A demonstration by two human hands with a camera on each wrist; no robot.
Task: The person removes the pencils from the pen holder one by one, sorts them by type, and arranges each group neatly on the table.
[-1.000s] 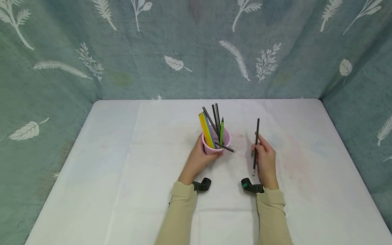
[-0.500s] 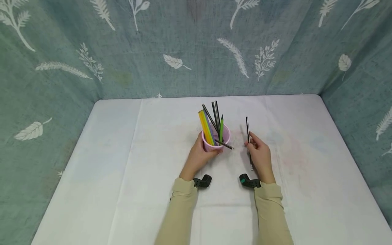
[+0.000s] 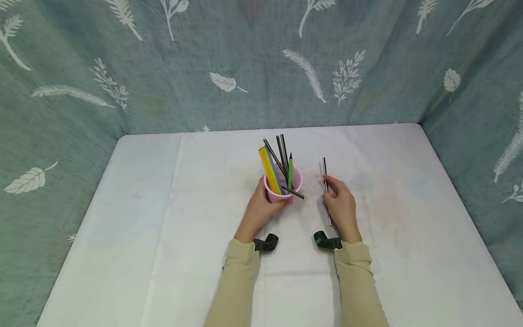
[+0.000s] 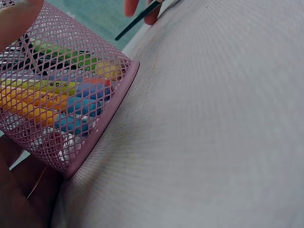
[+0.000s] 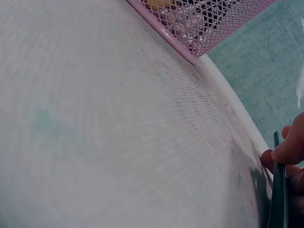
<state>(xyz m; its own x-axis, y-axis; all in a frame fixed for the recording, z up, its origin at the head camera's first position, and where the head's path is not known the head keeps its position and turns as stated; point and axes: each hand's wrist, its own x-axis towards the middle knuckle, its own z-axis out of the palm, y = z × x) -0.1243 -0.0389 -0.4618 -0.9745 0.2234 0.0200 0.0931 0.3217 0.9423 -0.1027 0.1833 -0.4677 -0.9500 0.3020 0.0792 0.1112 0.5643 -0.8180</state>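
A pink mesh pencil cup (image 3: 297,178) stands on the table, and my left hand (image 3: 260,210) grips it from the left and front. Inside it are yellow pencils (image 3: 268,169), a green pencil (image 3: 290,170) and several black pencils (image 3: 282,152); one dark pencil (image 3: 297,194) sticks out low over the right rim. Through the mesh in the left wrist view, highlighter-like pens with blue ends (image 4: 80,107) show. To the right of the cup my right hand (image 3: 342,208) pinches a single black pencil (image 3: 325,170) between thumb and fingers, apart from the cup.
A white cloth covers the table (image 3: 408,272). Behind and at both sides hangs a grey-green curtain (image 3: 261,104) with white leaf prints. Black camera mounts (image 3: 266,243) sit on both wrists.
My right hand has moved left toward the cup with the black pencil, which now tilts the other way, its top leaning left. The left hand keeps its hold on the cup.
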